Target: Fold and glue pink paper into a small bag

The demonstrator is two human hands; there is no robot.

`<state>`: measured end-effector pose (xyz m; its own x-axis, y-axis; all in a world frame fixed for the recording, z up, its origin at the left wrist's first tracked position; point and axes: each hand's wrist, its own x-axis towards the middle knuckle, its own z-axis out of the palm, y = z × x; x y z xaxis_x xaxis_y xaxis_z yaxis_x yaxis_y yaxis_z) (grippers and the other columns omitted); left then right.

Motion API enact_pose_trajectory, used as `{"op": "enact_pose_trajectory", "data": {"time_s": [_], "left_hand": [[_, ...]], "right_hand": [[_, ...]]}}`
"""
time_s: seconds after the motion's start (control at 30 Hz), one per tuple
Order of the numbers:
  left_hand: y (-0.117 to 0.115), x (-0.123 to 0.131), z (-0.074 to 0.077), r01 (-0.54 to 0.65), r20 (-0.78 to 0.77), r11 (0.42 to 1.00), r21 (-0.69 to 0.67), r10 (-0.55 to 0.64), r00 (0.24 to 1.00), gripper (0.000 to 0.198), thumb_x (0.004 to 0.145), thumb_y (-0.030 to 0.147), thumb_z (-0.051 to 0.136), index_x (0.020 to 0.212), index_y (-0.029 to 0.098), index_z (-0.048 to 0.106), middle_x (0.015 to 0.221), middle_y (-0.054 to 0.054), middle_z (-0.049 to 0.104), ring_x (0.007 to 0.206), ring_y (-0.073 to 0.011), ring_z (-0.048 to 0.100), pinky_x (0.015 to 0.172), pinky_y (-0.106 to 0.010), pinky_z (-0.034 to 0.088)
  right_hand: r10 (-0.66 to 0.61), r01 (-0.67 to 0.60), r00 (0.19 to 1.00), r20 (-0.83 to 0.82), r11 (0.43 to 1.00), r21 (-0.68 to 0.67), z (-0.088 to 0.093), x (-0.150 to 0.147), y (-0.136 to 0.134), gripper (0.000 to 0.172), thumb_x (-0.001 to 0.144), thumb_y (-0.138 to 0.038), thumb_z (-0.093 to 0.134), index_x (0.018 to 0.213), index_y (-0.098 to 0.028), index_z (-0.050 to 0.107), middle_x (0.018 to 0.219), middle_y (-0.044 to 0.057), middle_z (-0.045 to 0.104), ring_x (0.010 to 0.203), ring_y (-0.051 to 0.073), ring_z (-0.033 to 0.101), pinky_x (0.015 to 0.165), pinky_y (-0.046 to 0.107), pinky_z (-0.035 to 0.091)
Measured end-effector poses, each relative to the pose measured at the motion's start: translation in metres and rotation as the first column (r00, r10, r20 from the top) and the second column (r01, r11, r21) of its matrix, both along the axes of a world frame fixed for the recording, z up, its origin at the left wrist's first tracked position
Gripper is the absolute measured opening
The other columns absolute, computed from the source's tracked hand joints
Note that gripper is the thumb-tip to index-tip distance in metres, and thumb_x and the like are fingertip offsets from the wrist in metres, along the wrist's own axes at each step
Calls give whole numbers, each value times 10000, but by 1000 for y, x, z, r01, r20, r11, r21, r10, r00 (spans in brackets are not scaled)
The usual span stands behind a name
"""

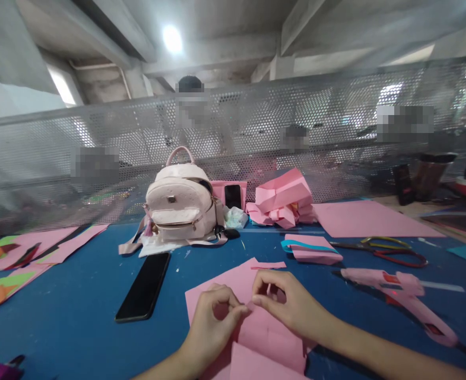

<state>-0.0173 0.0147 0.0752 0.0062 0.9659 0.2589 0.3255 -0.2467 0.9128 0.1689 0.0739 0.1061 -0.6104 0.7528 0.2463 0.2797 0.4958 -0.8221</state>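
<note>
My left hand (211, 324) and my right hand (286, 303) meet over a pink paper sheet (256, 332) lying on the blue table (78, 311). Both hands pinch a small fold of that pink paper between thumb and forefinger, fingertips almost touching. A second pink piece (256, 367) lies under my wrists at the near edge. A thin pink strip (268, 265) rests just beyond the sheet.
A black phone (143, 287) lies left of the sheet. A pink glue gun (399, 295) and scissors (387, 250) lie to the right. A pink backpack (179, 203), crumpled pink paper (282, 200) and coloured paper scraps (11, 258) sit further off. People are behind a mesh screen (335, 121).
</note>
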Motion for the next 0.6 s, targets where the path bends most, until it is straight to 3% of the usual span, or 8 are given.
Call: {"op": "enact_pose_trajectory", "data": {"time_s": [0.27, 0.6], "left_hand": [[8, -8, 1, -129, 150, 991, 32, 123, 981, 414, 894, 449, 618, 610, 189, 466, 558, 47, 468, 543, -110, 433, 546, -211, 353], [12, -13, 0, -199, 207, 980, 25, 190, 960, 380, 906, 504, 586, 714, 182, 524, 664, 35, 452, 637, -125, 398, 585, -205, 344]], "right_hand": [[-45, 46, 998, -46, 998, 30, -1, 6, 13, 194, 934, -355, 561, 834, -192, 590, 779, -13, 571, 700, 152, 496, 629, 256, 368], [-46, 33, 987, -151, 995, -91, -14, 9, 27, 282, 867, -458, 667, 931, -185, 634, 808, 7, 631, 714, 160, 564, 622, 253, 406]]}}
